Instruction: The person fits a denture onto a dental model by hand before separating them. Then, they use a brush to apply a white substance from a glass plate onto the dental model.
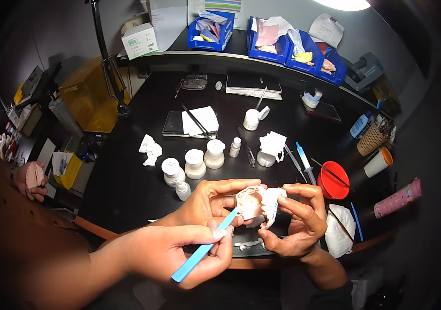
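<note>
My left hand (205, 200) grips a white dental cast (250, 204) with a pinkish hollow, its fingers behind and beside it. From the right, my right hand (303, 222) pinches a white tooth-lined arch piece (270, 207) with bluish marks, close against the cast. Another person's hand (192, 243) reaches in from the left in front of my left wrist. It holds a blue plastic stick tool (205, 254), whose tip is right at the cast's edge. That person's other hand (23, 182) holds a pale pinkish arch (35, 175) at far left.
White-lidded jars (195, 164) and small bottles (235, 147) stand beyond my hands. A red bowl (332, 180), a syringe (303, 158) and a white tissue wad (340, 231) lie to the right. Blue bins (211, 32) line the back shelf. A lamp arm (108, 62) rises at back left.
</note>
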`<move>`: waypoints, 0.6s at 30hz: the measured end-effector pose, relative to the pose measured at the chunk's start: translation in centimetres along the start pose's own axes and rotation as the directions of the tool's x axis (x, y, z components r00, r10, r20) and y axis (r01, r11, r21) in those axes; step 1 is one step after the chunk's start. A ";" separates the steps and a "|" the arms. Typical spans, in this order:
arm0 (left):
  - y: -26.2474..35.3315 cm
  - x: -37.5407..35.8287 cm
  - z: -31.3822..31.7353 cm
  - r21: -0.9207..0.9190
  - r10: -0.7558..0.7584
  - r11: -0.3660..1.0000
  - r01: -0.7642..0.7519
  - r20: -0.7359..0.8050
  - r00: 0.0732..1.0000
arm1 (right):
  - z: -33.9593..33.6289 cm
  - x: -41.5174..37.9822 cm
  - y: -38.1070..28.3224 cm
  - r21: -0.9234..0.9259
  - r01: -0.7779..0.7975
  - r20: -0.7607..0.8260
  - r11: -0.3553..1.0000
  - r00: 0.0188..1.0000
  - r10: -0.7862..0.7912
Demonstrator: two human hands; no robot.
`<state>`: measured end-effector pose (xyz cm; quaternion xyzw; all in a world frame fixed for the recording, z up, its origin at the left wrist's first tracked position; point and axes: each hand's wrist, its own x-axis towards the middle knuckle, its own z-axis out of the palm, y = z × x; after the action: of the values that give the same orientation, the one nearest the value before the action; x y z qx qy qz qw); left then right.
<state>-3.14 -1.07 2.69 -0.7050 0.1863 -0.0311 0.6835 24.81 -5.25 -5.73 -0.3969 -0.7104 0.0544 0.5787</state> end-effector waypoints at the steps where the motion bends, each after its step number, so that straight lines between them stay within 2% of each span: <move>1: -0.4 0.0 0.1 -0.007 0.014 1.000 -0.014 0.002 1.000 | -0.1 0.0 0.0 0.001 0.003 0.001 1.000 1.000 -0.003; 5: -0.8 -0.1 0.1 -0.091 -0.014 0.996 0.014 0.006 1.000 | -0.1 0.1 0.0 0.024 0.005 0.002 1.000 1.000 -0.005; 18: -0.4 0.5 0.6 -0.078 0.010 0.997 -0.011 -0.012 1.000 | -0.2 0.3 0.0 0.037 0.041 0.012 0.998 0.999 -0.041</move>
<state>-2.36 -0.65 2.94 -0.7299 0.1949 -0.0244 0.6547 24.98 -5.14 -5.39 -0.3712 -0.7210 0.0581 0.5822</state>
